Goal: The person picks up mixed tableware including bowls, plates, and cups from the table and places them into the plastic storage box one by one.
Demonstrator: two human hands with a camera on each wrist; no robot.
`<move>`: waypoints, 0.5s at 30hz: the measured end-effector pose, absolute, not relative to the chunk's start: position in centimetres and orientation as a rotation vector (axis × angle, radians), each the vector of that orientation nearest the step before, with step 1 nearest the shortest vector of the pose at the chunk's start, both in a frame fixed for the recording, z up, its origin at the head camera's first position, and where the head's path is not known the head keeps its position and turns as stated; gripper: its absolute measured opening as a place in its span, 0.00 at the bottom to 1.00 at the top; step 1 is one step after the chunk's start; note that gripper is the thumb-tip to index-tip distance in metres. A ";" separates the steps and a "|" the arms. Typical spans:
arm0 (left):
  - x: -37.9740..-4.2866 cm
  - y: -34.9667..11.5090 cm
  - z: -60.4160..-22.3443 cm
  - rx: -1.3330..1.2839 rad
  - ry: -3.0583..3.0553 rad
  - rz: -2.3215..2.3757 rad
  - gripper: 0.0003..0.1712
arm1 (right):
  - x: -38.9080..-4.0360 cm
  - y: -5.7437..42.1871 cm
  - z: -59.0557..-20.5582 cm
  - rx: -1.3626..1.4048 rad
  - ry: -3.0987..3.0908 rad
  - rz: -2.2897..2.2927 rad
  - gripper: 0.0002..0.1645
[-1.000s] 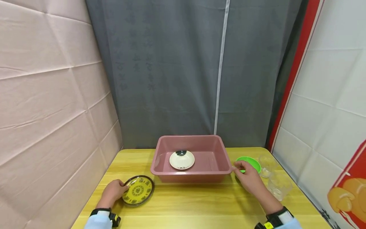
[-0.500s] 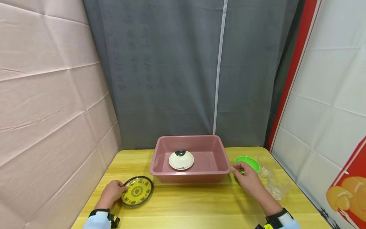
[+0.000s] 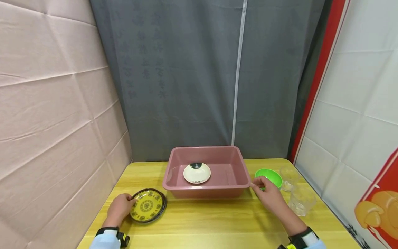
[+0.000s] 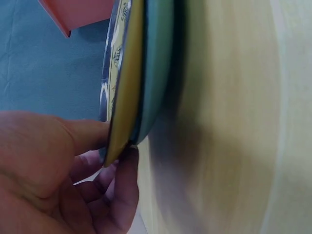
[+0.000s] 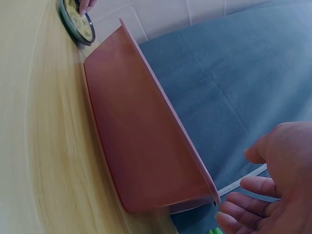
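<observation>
My left hand (image 3: 119,209) pinches the left rim of a yellow patterned plate (image 3: 146,206) with a dark edge. In the left wrist view, the thumb lies over the rim and a finger is beneath it. Under that plate sits a second, blue-green plate (image 4: 158,63), and the yellow one is slightly raised at the held side. My right hand (image 3: 268,193) is by the front right corner of a pink basin (image 3: 205,193), its fingers loosely bent with nothing between them; whether it touches the rim is unclear. A white dish (image 3: 197,174) with a dark patch lies inside the basin.
Beyond the right hand is a green bowl (image 3: 271,175), partly hidden by it. Two clear glasses (image 3: 301,202) stand near the right edge of the wooden table (image 3: 205,221). A grey curtain (image 3: 186,86) hangs behind, and pale cloth walls flank both sides.
The yellow plate has risen and shifted slightly up and left in my left hand, baring the dark rim of the plate beneath. My right hand has hardly moved.
</observation>
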State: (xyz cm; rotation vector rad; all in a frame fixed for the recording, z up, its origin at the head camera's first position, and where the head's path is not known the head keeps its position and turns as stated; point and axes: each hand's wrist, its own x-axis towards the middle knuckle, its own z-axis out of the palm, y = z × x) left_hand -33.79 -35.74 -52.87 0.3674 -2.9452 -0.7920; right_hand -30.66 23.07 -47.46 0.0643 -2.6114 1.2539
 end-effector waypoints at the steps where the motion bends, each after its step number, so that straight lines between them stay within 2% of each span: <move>1: -33.8 -35.7 -52.8 0.379 -2.937 -0.795 0.16 | -30.7 23.1 -47.5 0.069 -2.613 1.253 0.16; 7: -33.6 -35.9 -52.3 0.419 -2.883 -0.849 0.16 | -30.6 23.1 -47.5 0.060 -2.620 1.264 0.18; 15: -33.1 -36.4 -51.3 0.306 -2.797 -0.857 0.17 | -30.6 23.2 -47.3 0.080 -2.620 1.277 0.21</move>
